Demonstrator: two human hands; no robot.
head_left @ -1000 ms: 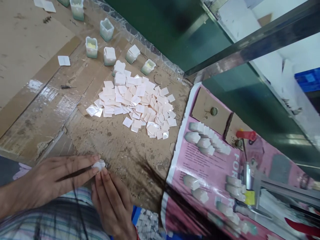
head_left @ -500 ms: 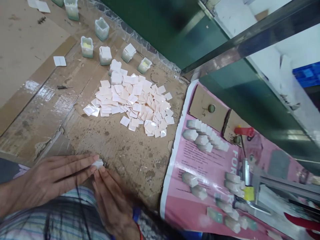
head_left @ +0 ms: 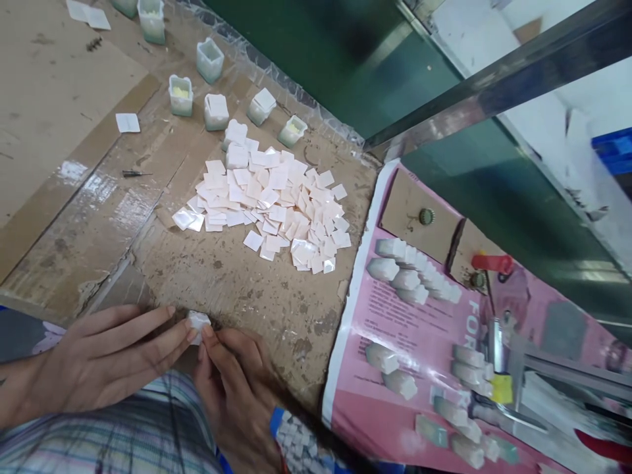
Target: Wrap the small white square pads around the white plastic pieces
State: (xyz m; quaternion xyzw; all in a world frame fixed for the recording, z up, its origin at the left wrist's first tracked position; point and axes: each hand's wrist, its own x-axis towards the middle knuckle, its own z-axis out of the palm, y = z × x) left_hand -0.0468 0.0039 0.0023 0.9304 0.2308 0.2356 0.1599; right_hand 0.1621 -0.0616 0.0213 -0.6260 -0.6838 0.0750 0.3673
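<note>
White block (head_left: 199,320) is pinched in R hand (head_left: 241,385); L hand (head_left: 116,355) beside it, fingers straight, can't tell if gripping w/ thumb hidden. Uneven push could pop it loose onto worktop (head_left: 237,283) beyond hands.

Dark green panel (head_left: 316,59), metal bar (head_left: 518,76), cardboard-covered tabletop (head_left: 178,263).

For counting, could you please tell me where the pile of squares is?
In the head view, the pile lies near centre, left of the pink sheet, beside small cups.
</note>
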